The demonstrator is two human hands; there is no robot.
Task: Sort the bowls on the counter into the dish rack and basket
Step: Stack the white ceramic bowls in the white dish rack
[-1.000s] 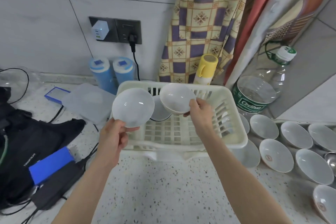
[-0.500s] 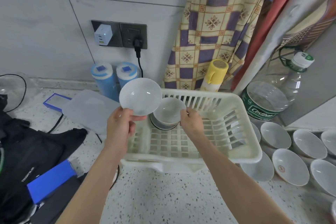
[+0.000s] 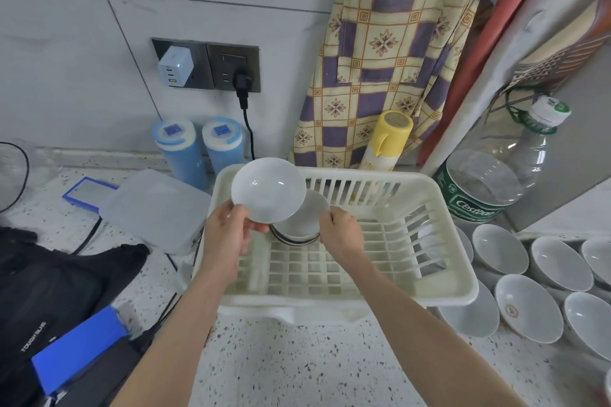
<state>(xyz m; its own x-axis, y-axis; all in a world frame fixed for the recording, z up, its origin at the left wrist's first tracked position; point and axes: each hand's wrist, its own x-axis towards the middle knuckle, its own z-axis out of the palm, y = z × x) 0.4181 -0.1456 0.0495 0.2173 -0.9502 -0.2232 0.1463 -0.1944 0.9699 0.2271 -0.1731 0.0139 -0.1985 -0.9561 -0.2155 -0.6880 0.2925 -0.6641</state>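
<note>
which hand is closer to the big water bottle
Right. The right hand is inside the basket toward the bottle; the left hand holds a bowl at the basket's far-left corner.

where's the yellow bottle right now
The yellow bottle stands at the back of the counter, just behind the dish rack's far rim, in front of the hanging checked cloth and left of the big clear water jug.

My right hand (image 3: 335,233) now rests its bowl (image 3: 305,220) down in the rack (image 3: 446,294), no longer raised; my left hand (image 3: 228,235) carries its bowl (image 3: 267,190) over it.
</note>
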